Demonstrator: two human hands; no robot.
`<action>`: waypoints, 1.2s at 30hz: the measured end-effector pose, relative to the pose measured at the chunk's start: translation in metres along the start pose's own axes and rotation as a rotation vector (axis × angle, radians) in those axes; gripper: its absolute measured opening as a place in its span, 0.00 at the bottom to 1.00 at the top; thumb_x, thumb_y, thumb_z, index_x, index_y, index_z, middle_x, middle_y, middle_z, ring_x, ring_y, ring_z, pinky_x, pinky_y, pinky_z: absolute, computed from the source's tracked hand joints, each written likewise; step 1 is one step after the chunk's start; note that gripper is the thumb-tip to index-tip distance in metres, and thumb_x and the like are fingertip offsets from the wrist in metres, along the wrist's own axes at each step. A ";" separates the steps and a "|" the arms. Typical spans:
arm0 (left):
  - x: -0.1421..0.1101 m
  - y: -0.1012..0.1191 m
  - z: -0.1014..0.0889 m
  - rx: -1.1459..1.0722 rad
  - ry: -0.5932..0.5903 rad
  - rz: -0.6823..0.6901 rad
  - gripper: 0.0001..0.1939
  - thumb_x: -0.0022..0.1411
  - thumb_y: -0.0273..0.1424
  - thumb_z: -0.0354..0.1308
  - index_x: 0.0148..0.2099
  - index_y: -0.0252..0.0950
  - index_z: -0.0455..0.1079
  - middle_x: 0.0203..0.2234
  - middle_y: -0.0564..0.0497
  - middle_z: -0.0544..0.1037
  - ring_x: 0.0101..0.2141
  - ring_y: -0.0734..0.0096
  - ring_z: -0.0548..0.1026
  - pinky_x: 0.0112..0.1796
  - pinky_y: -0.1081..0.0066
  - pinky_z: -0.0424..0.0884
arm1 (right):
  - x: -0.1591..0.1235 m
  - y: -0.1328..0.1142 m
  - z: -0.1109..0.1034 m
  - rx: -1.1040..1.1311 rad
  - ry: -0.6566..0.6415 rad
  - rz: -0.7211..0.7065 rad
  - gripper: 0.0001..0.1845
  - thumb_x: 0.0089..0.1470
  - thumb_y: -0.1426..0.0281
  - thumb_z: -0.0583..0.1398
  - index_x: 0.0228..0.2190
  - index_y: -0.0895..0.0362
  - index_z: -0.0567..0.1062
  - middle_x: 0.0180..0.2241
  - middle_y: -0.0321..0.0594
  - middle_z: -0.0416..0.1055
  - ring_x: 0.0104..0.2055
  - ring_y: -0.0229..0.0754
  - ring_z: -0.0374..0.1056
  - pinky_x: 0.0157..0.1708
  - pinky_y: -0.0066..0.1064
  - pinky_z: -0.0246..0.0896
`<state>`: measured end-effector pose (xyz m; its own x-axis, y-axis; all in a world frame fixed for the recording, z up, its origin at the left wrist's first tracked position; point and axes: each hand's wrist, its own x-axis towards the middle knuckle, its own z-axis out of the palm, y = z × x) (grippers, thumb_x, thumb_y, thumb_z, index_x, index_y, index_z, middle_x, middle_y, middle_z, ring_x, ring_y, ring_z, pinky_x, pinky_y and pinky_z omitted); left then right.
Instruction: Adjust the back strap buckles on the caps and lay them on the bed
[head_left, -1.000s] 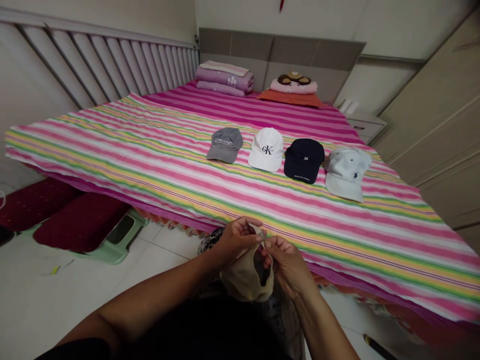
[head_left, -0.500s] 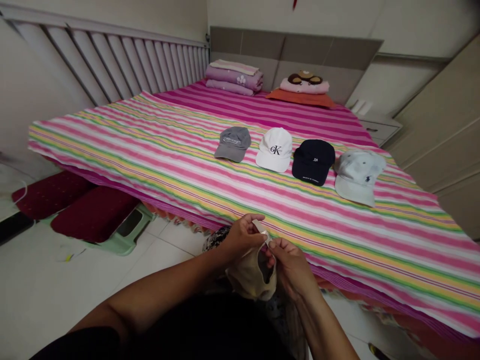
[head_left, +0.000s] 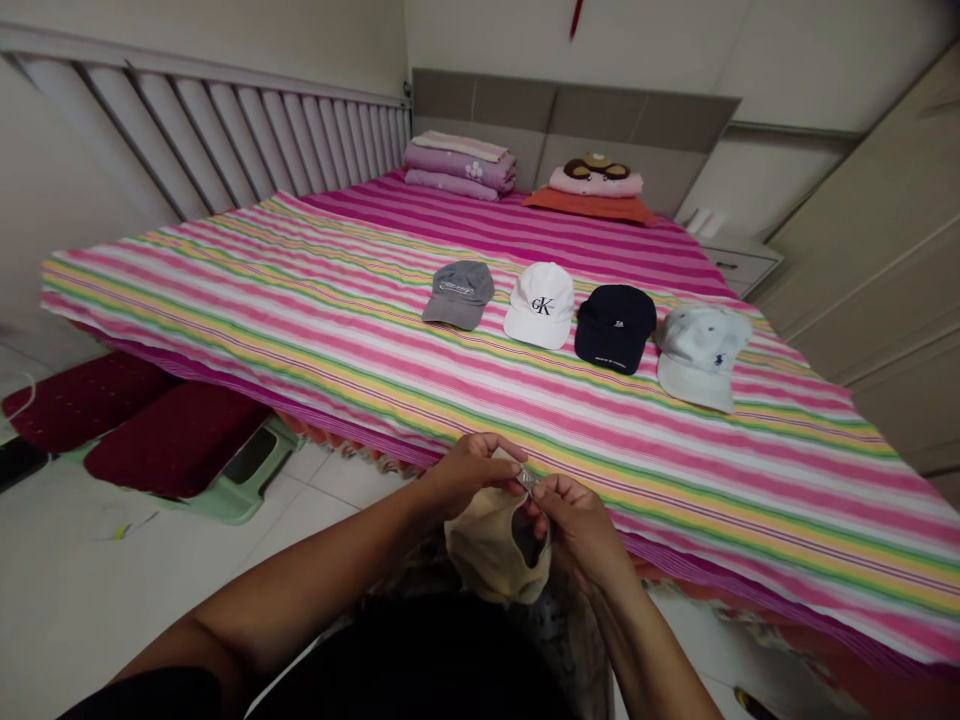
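Note:
A beige cap [head_left: 486, 545] hangs below my hands, in front of the bed's near edge, its strap opening turned up and to the right. My left hand [head_left: 474, 468] is closed on the cap's back strap, fingers pinched. Close beside it, my right hand [head_left: 576, 515] pinches the other side of the strap. Between the fingertips shows a small metal buckle [head_left: 528, 479]. Farther off on the bed lie, in a row, a grey cap [head_left: 459, 296], a white cap [head_left: 539, 306], a navy cap [head_left: 616, 329] and a pale blue cap [head_left: 703, 357].
A striped sheet [head_left: 360, 345] covers the bed. Folded purple bedding [head_left: 459, 168] and an orange pillow [head_left: 589, 207] with a pink item lie by the headboard [head_left: 510, 110]. Red-topped stools [head_left: 180, 445] stand at left on the tiled floor. A bedside cabinet [head_left: 739, 265] is at far right.
The view has shifted slightly. My left hand's fingers have moved closer to the buckle, and less of the strap end sticks out. Both hands still hold the beige cap.

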<state>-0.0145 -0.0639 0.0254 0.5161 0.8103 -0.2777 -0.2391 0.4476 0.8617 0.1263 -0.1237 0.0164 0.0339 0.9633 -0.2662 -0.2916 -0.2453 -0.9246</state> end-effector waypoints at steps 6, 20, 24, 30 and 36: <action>-0.003 0.008 0.002 -0.010 -0.040 -0.060 0.12 0.35 0.24 0.64 0.27 0.29 0.68 0.18 0.50 0.74 0.18 0.77 0.71 0.24 0.76 0.65 | -0.005 -0.016 0.004 -0.048 -0.059 0.040 0.14 0.40 0.63 0.63 0.19 0.60 0.67 0.15 0.32 0.65 0.13 0.28 0.53 0.14 0.22 0.46; 0.000 0.004 0.013 0.016 0.042 -0.031 0.08 0.35 0.22 0.60 0.23 0.31 0.64 0.14 0.54 0.72 0.17 0.79 0.68 0.22 0.78 0.62 | -0.011 -0.023 0.004 -0.865 0.035 -0.375 0.10 0.48 0.65 0.56 0.29 0.55 0.75 0.20 0.34 0.69 0.22 0.38 0.63 0.22 0.26 0.53; -0.001 0.008 0.013 -0.053 0.004 -0.050 0.07 0.36 0.22 0.60 0.22 0.31 0.64 0.13 0.54 0.71 0.16 0.78 0.69 0.23 0.77 0.64 | -0.010 -0.031 0.005 -0.896 0.008 -0.405 0.06 0.47 0.67 0.57 0.24 0.55 0.73 0.18 0.33 0.66 0.21 0.37 0.60 0.20 0.25 0.50; -0.005 0.023 0.016 -0.145 -0.088 -0.072 0.07 0.35 0.21 0.59 0.21 0.31 0.63 0.13 0.51 0.72 0.16 0.75 0.70 0.21 0.77 0.63 | -0.008 -0.052 0.008 -0.768 -0.063 -0.347 0.08 0.43 0.68 0.58 0.18 0.56 0.67 0.16 0.31 0.59 0.19 0.34 0.53 0.18 0.25 0.47; -0.009 0.033 0.014 -0.094 -0.142 -0.045 0.10 0.36 0.24 0.63 0.23 0.30 0.64 0.15 0.50 0.73 0.18 0.71 0.73 0.23 0.75 0.66 | -0.008 -0.067 0.009 -0.624 -0.113 -0.261 0.08 0.41 0.68 0.59 0.17 0.57 0.66 0.15 0.30 0.56 0.18 0.32 0.50 0.18 0.24 0.45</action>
<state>-0.0156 -0.0615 0.0618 0.6374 0.7299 -0.2470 -0.2850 0.5211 0.8045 0.1369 -0.1139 0.0829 -0.0813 0.9966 -0.0143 0.3191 0.0124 -0.9477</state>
